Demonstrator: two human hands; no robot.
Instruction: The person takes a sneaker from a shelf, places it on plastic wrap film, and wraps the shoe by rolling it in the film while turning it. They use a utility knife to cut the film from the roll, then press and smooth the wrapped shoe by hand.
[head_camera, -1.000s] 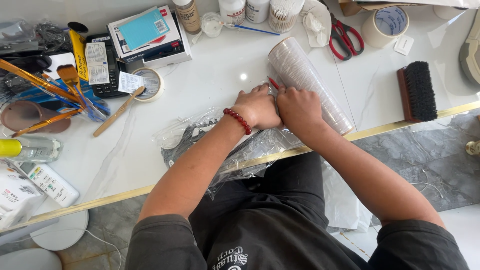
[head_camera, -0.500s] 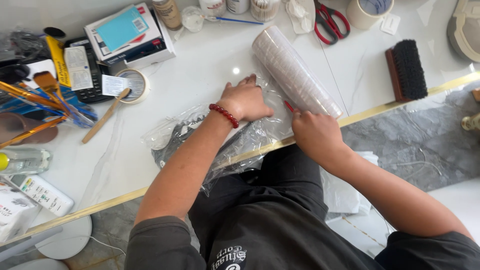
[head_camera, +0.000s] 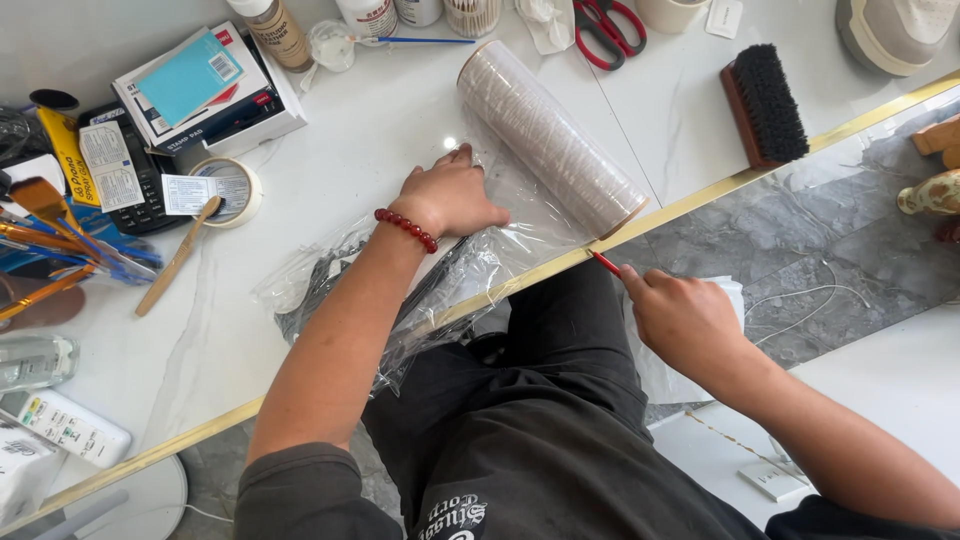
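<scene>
Right hand: nearest, off the desk edge, grip closed on a thin red tool, possibly a small cutter; tip points up-left toward the roll. Half a second earlier this hand sat closer to the roll's end. Left hand: flat, fingers spread, pressing clear plastic film; grip holds nothing. Film roll: just right of that hand, long axis running from upper left to lower right, near end at desk edge.

White marble table, gold edge trim.
Grey marble floor below; glare spot on the tabletop.
</scene>
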